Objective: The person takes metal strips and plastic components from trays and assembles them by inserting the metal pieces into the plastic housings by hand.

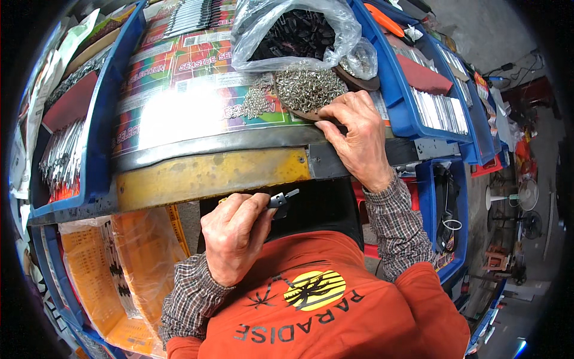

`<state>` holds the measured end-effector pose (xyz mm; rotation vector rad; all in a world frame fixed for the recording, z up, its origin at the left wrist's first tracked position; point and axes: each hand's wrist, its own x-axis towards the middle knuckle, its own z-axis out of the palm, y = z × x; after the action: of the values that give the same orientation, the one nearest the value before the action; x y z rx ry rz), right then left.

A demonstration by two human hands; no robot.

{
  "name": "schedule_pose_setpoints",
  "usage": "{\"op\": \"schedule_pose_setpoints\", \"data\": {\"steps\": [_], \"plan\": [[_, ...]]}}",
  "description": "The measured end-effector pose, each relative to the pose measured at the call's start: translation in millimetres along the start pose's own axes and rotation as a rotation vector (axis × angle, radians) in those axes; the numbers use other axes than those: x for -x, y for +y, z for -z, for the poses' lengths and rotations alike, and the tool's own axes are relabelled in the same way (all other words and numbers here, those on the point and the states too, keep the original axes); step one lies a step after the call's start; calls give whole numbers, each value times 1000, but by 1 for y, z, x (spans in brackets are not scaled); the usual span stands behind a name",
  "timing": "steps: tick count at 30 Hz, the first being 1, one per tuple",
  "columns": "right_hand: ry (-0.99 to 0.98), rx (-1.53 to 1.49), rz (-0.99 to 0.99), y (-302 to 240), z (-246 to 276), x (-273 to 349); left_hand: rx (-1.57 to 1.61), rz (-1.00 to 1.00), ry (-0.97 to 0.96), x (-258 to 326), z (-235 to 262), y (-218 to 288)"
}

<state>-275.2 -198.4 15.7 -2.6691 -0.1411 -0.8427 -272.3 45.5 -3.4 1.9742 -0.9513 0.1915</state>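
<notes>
My left hand (235, 234) is closed above my lap, just off the table's front edge. From its fingertips sticks out a small grey metal part with holes (278, 200), with a black piece beneath it; its other end is hidden in the hand. My right hand (360, 136) is at the near right rim of a shallow brown dish (294, 111) heaped with small silvery rivet-like pins (308, 88). Its thumb and fingers are bent close together, and whatever they may hold is hidden. A smaller pile of tiny metal pieces (256, 102) lies left of the dish.
Behind the dish lies a clear plastic bag (251, 45) of black parts. Blue bins (98, 134) with metal strips flank the table, and another blue bin (412, 90) stands right. The table has a worn yellow front edge (215, 176). An orange crate (89, 263) sits below left.
</notes>
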Motion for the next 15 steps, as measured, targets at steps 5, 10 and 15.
{"op": "schedule_pose_setpoints", "data": {"steps": [5, 10, 15], "plan": [[-48, -49, -13, 5, 1, -5, -3, -14, 4, 0, -1, -1], [-129, -116, -20, 13, 3, -11, 10, 25, -45, -1, 0, 2], [-79, -193, -73, 3, 4, -6, 33, 41, -58, 0, -1, 2]]}}
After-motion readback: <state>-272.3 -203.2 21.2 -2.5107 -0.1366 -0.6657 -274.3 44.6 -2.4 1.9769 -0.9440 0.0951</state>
